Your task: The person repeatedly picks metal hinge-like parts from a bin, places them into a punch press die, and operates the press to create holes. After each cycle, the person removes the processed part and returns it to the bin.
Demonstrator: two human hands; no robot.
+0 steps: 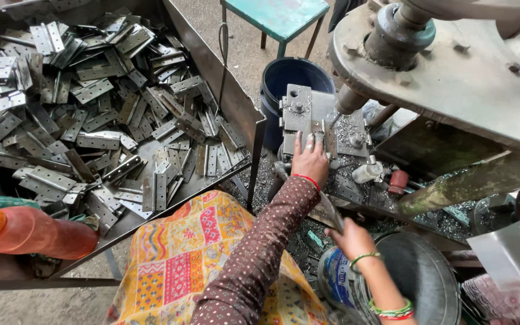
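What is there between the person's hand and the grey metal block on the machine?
Nothing visible. The left hand already rests on the grey metal fixture block, its fingers touching it. The right hand is lower, apart, holding a thin flat metal piece.

brown dotted sleeve (260,253), green bangles (392,311), red thread (308,179)

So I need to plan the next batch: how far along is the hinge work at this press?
Done: cannot tell; no finished pile is clearly visible. In hand: the left hand presses a small metal piece on the grey steel press die, while the right hand holds a flat metal strip. Left: the big sheet-metal tray holds a large heap of grey steel hinge plates.
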